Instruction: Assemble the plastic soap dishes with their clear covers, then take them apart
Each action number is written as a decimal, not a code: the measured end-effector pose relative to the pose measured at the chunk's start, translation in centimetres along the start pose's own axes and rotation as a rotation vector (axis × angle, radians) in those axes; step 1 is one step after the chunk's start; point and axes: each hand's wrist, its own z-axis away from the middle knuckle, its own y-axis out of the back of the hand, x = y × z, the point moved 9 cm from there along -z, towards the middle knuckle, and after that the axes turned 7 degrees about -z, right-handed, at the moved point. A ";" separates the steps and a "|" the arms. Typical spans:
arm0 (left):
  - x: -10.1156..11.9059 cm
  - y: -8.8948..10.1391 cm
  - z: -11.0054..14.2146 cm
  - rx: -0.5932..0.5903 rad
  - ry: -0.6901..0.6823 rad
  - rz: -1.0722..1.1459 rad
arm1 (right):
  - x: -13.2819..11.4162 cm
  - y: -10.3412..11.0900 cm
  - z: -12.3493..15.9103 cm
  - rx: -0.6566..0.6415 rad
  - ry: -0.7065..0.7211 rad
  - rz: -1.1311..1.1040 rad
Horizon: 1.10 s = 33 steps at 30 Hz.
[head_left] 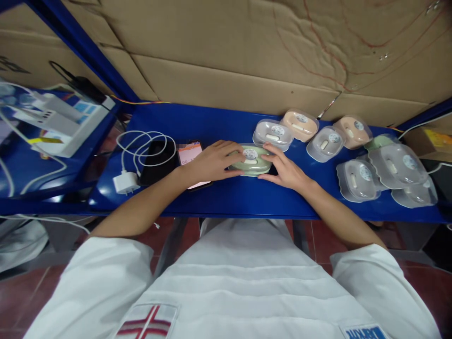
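A small green plastic box [252,165] with a clear lid and a round label sits on the blue table, between my hands. My left hand [221,161] grips its left end, fingers over the lid and thumb along the near side. From the right, my right hand [284,168] holds the other end, fingertips on the lid and thumb low at the front edge. Just behind it stands a whitish lidded box [272,134], close to my right fingertips. A phone [190,155] with a lit screen lies partly under my left wrist.
Peach boxes [300,125] and grey-white boxes [358,181] of the same shape stand to the right, some stacked. On the left lie a white charger [126,182] with a coiled cable and a power strip [81,127]. Cardboard [212,75] lines the back.
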 end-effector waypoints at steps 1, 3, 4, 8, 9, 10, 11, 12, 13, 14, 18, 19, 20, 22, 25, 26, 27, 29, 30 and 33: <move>0.0 0.0 0.0 -0.001 0.000 -0.006 | 0.0 0.0 0.0 -0.001 0.007 0.003; 0.0 -0.1 0.0 -0.002 -0.001 -0.016 | -0.1 -0.1 -0.1 -0.011 0.033 0.017; 0.0 -0.1 0.0 -0.002 -0.005 -0.019 | -0.2 -0.2 -0.1 -0.017 0.046 0.026; 0.3 -0.1 0.0 -0.011 -0.044 -0.051 | -0.7 -0.2 -0.2 -0.025 0.085 0.070; 0.4 -0.1 0.0 -0.009 -0.052 -0.065 | -0.8 -0.1 -0.2 -0.016 0.094 0.078; 0.5 -0.1 0.0 -0.003 -0.057 -0.074 | -0.9 -0.1 -0.2 -0.007 0.100 0.081; 0.5 0.0 0.0 0.002 -0.057 -0.076 | -0.9 0.0 -0.2 0.001 0.104 0.082; 0.5 0.0 -0.1 0.006 -0.054 -0.074 | -0.9 0.0 -0.2 0.005 0.102 0.080; 0.5 0.0 -0.1 0.006 -0.050 -0.070 | -0.8 0.0 -0.2 0.006 0.096 0.077; 0.5 -0.1 -0.1 0.003 -0.045 -0.067 | -0.7 -0.1 -0.2 0.006 0.088 0.074; 0.5 -0.1 -0.1 -0.020 -0.043 -0.077 | -0.6 -0.1 -0.2 0.002 0.076 0.071; 0.6 0.0 -0.1 -0.023 -0.046 -0.075 | -0.7 0.0 -0.2 0.004 0.079 0.064; 0.7 0.1 -0.1 -0.024 -0.050 -0.070 | -0.8 0.2 -0.2 0.012 0.083 0.050; 0.8 0.5 -0.2 -0.022 -0.056 -0.056 | -0.8 1.2 -0.3 0.057 0.090 0.025; 0.6 0.8 -0.3 -0.034 -0.042 -0.068 | 0.4 3.4 -1.0 0.163 0.027 0.102; 0.4 0.8 -0.3 -0.044 -0.029 -0.077 | 1.2 4.0 -1.3 0.174 -0.021 0.156; 0.0 0.8 -0.4 -0.056 -0.011 -0.084 | 2.1 4.4 -1.7 0.162 -0.073 0.208; -1.2 0.8 -0.3 -0.067 0.045 -0.084 | 3.8 4.5 -2.5 0.079 -0.154 0.271; -1.9 0.9 -0.3 -0.067 0.081 -0.075 | 4.5 4.3 -2.9 0.033 -0.175 0.282; -4.3 0.8 -0.1 -0.059 0.208 -0.038 | 5.6 4.1 -3.7 -0.032 -0.193 0.281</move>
